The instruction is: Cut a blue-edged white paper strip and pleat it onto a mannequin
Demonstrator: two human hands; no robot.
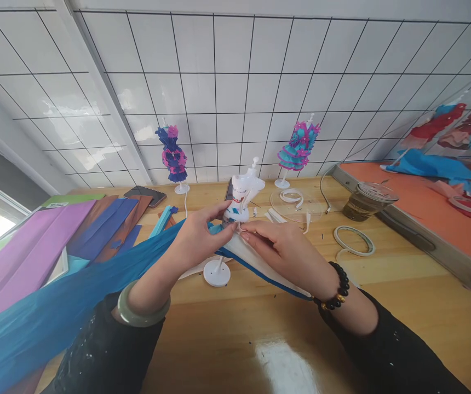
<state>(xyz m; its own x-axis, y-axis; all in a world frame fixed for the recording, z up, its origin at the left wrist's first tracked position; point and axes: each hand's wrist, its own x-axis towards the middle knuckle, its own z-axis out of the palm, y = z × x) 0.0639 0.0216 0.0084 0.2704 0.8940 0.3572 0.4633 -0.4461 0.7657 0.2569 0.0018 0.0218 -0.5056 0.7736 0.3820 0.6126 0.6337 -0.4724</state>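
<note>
A small white dress form (pixel 240 203) stands tilted on its round white base (pixel 217 273) in the middle of the table, with white material on its top. A long blue crepe paper strip (pixel 108 276) runs from the lower left to the form's waist. My left hand (pixel 200 232) is closed around the waist, its thumb pressing the blue paper there. On the other side my right hand (pixel 285 246) pinches the edge of a white strip (pixel 256 257) with blue along its border. My fingertips nearly meet at the waist and hide the exact pinch point.
Two dressed forms (pixel 172 156) (pixel 297 150) stand at the back wall. Folded crepe paper (pixel 34 246) and a phone (pixel 147 195) lie left. A tape roll (pixel 354 241), a cup of dark liquid (pixel 369 201) and an orange board (pixel 424 219) are right.
</note>
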